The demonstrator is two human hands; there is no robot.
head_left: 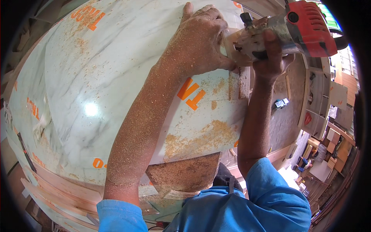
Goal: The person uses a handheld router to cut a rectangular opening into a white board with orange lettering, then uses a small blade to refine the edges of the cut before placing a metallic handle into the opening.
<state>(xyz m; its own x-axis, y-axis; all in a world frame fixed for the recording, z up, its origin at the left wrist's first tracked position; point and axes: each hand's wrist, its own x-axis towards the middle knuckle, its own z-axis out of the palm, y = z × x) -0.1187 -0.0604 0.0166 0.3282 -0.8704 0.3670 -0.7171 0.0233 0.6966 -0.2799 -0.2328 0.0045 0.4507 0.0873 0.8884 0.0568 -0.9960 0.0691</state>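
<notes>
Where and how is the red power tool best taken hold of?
Probably around the grey metal barrel, between the red housing and the pale base, coming from the person's own side. The barrel is rounded and looks narrower than the housing; the right hand grips there. The black knob juts out on the far side, so the near side seems freer.

Power tool (288, 35) near the edge of a marble-patterned sheet (116, 65)

The right hand (273, 60) grips the power tool by its silver body; the left hand (203, 44) is placed at its base. Sawdust (201, 138) is lying on the sheet, and also on the left forearm (143, 120).
</notes>
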